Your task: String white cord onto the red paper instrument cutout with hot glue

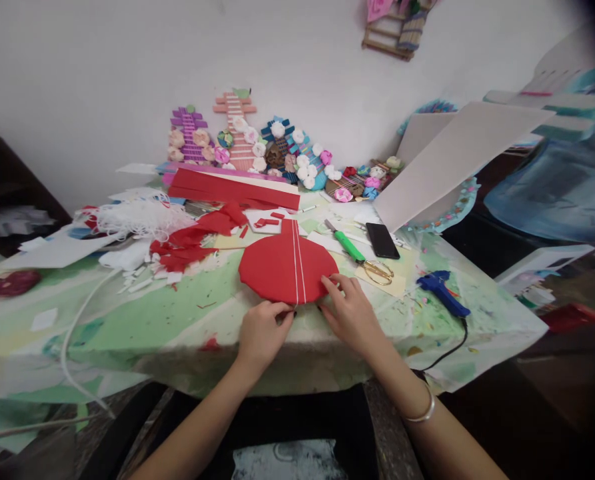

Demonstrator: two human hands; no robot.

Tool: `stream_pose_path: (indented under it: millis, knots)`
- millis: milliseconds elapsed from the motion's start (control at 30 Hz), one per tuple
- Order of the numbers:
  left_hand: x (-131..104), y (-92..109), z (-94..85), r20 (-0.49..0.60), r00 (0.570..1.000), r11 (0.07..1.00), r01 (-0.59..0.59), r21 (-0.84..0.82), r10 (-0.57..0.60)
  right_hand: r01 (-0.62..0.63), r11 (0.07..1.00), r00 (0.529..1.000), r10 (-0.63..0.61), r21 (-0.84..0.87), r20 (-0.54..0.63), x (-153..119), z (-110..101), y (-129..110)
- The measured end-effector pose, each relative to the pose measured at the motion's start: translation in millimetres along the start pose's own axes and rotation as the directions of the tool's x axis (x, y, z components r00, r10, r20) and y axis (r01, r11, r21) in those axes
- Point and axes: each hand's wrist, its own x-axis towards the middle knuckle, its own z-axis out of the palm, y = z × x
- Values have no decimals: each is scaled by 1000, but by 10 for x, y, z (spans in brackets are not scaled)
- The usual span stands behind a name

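A red paper-covered craft piece, with a rounded body and a short neck pointing away from me, lies near the table's front edge. Two strands of white string run lengthwise over it. My left hand is closed in a pinch at its front rim, where the string comes over the edge. Its fingertips are partly hidden. My right hand grips the right rim, fingers on top and thumb lower down. Just beyond lie a green-handled cutter and gold-handled scissors.
A black phone and a blue glue gun with its cord lie on the right. Red scraps, tangled white string and red strips cover the left and back. Decorated stick crafts lean against the wall.
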Motion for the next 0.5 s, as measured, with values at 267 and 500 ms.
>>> stream_pose_path:
  millis: [267, 500]
  knots:
    - [14, -16, 4, -120, 990, 986, -91, -139, 75, -17, 985, 996, 2, -173, -88, 98, 242, -72]
    - [96, -11, -122, -300, 917, 888, -352, -295, 264, 6, 991, 976, -35, -132, -214, 116, 170, -80]
